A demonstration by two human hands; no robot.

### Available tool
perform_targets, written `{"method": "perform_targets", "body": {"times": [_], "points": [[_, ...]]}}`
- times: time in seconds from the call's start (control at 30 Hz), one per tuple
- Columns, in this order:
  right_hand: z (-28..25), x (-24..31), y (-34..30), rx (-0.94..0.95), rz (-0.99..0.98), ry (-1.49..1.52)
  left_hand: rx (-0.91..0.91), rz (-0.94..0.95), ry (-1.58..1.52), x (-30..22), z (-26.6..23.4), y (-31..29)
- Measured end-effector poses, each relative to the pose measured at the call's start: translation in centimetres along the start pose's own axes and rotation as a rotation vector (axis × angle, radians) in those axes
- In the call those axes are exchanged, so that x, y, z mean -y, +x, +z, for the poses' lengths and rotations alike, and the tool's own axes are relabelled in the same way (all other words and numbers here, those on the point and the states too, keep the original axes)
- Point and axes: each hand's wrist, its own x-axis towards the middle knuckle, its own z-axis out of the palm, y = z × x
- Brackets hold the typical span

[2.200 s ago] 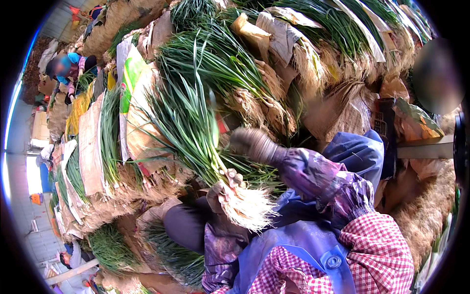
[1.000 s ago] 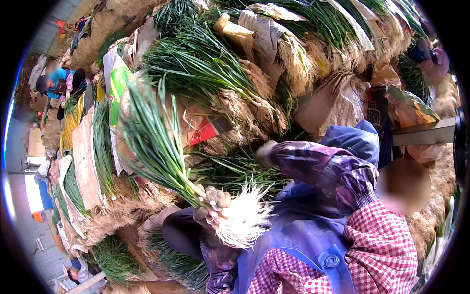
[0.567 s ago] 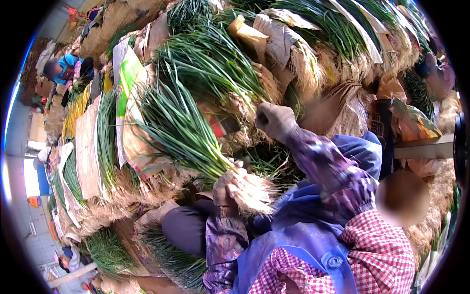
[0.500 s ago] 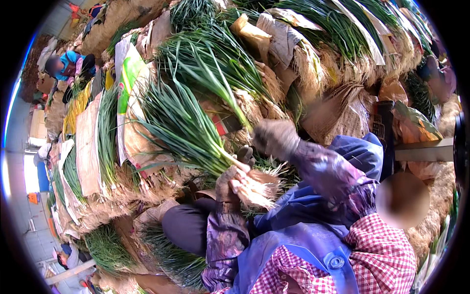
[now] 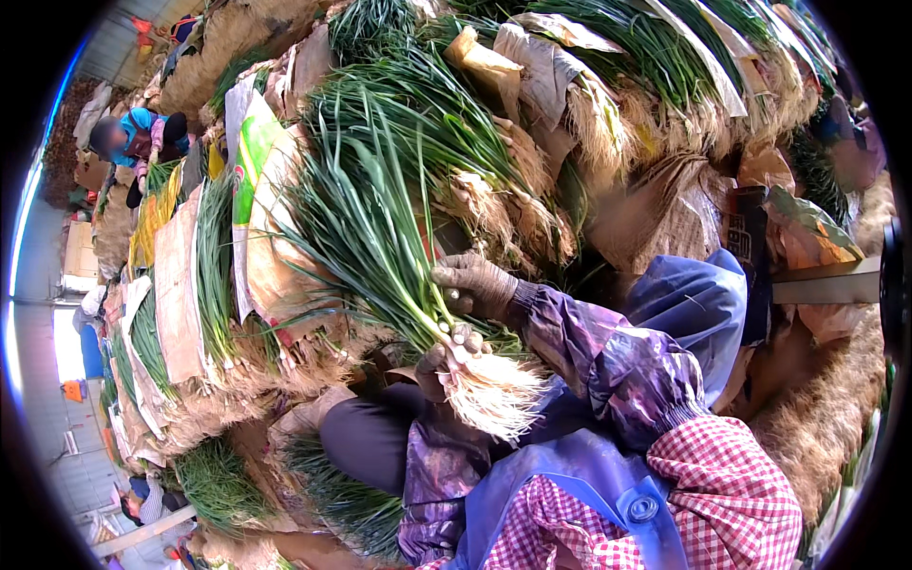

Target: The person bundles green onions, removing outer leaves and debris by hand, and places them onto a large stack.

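My left hand (image 5: 445, 369) is closed round the lower stems of a bunch of green garlic (image 5: 385, 252), just above its pale, tangled roots (image 5: 494, 394). The long green leaves fan out to the upper left. Beside the stems, my right hand (image 5: 480, 285) has its thumb and fingers pinched on a stalk at the bunch's right side. Both hands look grey and soiled, perhaps gloved. Part of the left palm is hidden behind the stems.
More bundles of green garlic (image 5: 513, 180) lie just beyond, with wrapped rows (image 5: 176, 285) to the left and along the top. A brown sack (image 5: 665, 214) sits beyond my right knee. A grey bar (image 5: 826, 282) juts in at right. Another person (image 5: 142, 138) sits at far left.
My right hand has come left and down, bringing a long separate stalk against the bunch. The left hand has turned the bunch, so its roots point lower.
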Motion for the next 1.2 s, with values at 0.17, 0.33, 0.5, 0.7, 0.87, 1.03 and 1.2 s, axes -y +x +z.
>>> {"method": "perform_targets", "body": {"times": [0.17, 0.33, 0.5, 0.7, 0.87, 1.03, 1.2], "points": [[-2.9, 0.0, -0.4, -0.637, -0.232, -1.15, -0.073, -0.024, 0.131, -0.9, -2.2, -1.1], [-8.8, 5.5, -2.0, -0.509, -0.05, -1.987, -0.012, 0.108, 0.125, 0.3, 0.4, 0.1], [-10.4, 10.7, 0.2, -0.851, 0.226, -2.034, -0.143, 0.141, 0.273, 2.3, 1.1, 1.0], [-2.3, 5.3, -6.4, -0.317, -0.524, -1.935, -0.356, 0.156, 0.419, 0.1, -2.8, 0.5], [0.5, 4.4, -7.8, -0.125, -0.012, -1.675, -0.364, 0.21, 0.252, 0.7, -0.6, 0.8], [-2.3, 4.2, -1.9, -0.361, -0.01, -1.066, -0.396, -0.051, 0.428, -0.2, -4.8, 0.3], [-4.6, 7.0, 2.1, -0.81, 0.06, -1.721, -0.48, -0.117, 0.328, -0.7, -2.0, -1.4]]}}
